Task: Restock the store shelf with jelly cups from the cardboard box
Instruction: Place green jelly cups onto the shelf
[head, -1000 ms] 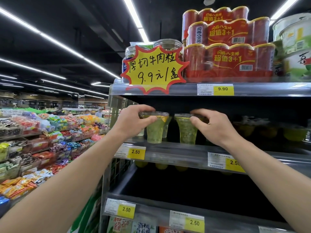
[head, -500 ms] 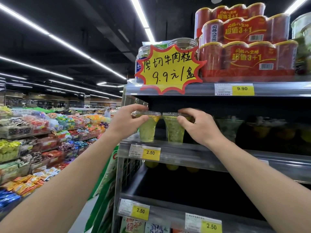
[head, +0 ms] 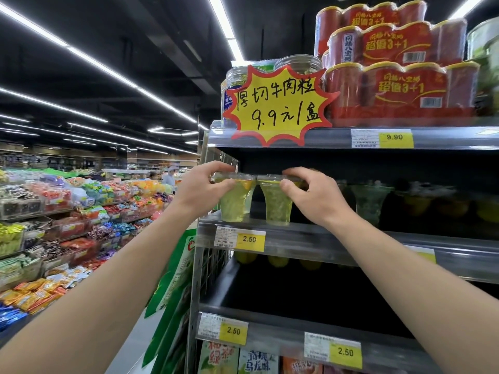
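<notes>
At the far left, an aisle of open bins filled with mixed bright wrapped sweets [head: 67,211] is seen, well apart from the work.

The left hand [head: 201,191] is raised to the middle tier of the grey metal store shelf [head: 310,240]. Its fingers and thumb are curled round the rim of a clear, flared plastic jelly cup with pale green filling [head: 232,209], which is held upright with its base at or just above the shelf board; contact cannot be confirmed. A second, similar cup [head: 249,202] is partly seen just behind it.

Just to the right, the right hand [head: 314,199] is found pinching the rim of another clear green jelly cup [head: 276,206], likewise upright at the front edge. The two held cups stand side by side, their lids nearly touching.

Further right on the same tier, dim cups of green and yellow jelly [head: 371,203] are made out in shadow; their count cannot be told. On the top tier, a yellow starburst price sign [head: 278,105] and shrink-wrapped red cans [head: 399,85] are noted.

The cardboard box is not in view, so the remaining stock cannot be judged. Placement of the present pair is judged nearly complete, with release of both cups outstanding. Dark, unfilled space is observed behind and beside the pair, so restocking is judged to be only partly done.
</notes>
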`<move>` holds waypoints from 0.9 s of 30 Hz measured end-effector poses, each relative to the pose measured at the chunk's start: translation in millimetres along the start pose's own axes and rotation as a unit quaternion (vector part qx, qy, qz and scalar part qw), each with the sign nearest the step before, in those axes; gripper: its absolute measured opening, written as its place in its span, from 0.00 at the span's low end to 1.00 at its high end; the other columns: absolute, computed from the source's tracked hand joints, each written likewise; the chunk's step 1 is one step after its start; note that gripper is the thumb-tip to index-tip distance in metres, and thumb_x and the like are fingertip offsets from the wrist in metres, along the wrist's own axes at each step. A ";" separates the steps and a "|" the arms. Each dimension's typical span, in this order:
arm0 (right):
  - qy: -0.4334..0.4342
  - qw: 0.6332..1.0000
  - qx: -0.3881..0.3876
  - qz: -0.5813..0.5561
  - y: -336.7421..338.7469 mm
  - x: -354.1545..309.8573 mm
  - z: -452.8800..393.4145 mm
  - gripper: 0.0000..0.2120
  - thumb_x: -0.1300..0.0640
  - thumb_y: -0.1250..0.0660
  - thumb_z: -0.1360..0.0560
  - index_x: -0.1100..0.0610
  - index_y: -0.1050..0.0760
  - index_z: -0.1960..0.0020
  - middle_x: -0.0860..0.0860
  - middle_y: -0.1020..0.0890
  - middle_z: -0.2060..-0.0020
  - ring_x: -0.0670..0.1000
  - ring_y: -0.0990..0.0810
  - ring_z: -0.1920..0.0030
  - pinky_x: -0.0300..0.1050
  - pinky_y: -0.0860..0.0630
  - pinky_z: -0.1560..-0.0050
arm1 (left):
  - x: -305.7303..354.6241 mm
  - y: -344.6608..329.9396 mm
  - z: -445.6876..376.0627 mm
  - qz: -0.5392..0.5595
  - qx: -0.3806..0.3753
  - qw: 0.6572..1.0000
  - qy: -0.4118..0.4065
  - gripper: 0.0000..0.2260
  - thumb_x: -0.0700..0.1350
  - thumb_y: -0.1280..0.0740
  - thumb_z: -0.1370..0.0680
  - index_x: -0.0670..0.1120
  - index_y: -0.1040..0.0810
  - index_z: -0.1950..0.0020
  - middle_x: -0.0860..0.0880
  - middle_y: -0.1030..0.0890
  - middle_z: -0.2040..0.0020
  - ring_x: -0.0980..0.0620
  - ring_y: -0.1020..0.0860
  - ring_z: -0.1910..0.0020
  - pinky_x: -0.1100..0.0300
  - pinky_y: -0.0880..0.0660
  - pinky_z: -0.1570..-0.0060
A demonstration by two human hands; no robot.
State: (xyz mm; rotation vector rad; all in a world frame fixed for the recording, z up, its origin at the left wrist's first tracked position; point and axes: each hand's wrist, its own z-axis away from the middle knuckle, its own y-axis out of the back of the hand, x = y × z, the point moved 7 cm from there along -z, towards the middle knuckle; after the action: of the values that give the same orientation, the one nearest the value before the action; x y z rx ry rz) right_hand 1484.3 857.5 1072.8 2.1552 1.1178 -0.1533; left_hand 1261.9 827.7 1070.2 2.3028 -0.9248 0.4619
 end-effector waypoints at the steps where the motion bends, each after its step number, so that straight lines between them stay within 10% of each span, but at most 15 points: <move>1: -0.003 1.000 -0.001 0.004 -0.3 -0.9 -0.1 0.18 0.46 0.36 0.20 0.51 0.25 0.32 0.48 0.21 0.38 0.48 0.26 0.37 0.38 0.33 0.40 | 0.9 -0.7 0.5 -0.007 -0.006 1.000 -0.001 0.14 0.47 0.31 0.21 0.51 0.21 0.35 0.55 0.22 0.39 0.54 0.24 0.42 0.57 0.27 0.42; 6: -0.016 0.999 -0.023 0.025 -1.1 -4.7 2.2 0.23 0.44 0.37 0.21 0.49 0.30 0.27 0.50 0.25 0.33 0.51 0.29 0.33 0.42 0.33 0.35 | 6.2 -3.3 5.7 -0.055 -0.021 0.998 0.005 0.19 0.49 0.34 0.19 0.50 0.27 0.29 0.49 0.23 0.34 0.47 0.25 0.36 0.49 0.29 0.34; 17: 0.009 0.999 -0.003 0.035 27.5 -1.3 93.2 0.24 0.48 0.34 0.22 0.51 0.31 0.27 0.47 0.29 0.31 0.46 0.32 0.30 0.38 0.37 0.35 | 61.2 -19.6 77.2 -0.076 0.057 0.993 -0.067 0.20 0.47 0.30 0.23 0.48 0.24 0.31 0.52 0.21 0.34 0.55 0.26 0.34 0.66 0.36 0.37; 27: -0.158 0.959 -0.223 0.079 9.6 130.0 363.1 0.26 0.45 0.36 0.21 0.50 0.36 0.25 0.47 0.34 0.27 0.50 0.36 0.26 0.47 0.36 0.28 | 41.6 -194.4 318.5 0.007 -0.200 0.970 0.139 0.19 0.51 0.31 0.21 0.54 0.25 0.30 0.56 0.22 0.35 0.59 0.25 0.38 0.65 0.29 0.41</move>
State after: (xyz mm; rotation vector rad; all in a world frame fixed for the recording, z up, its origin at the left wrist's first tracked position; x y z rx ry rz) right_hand 1645.3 713.6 753.2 1.7301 0.7125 -0.1501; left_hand 1458.3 711.0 772.2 1.8149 -0.8100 0.5323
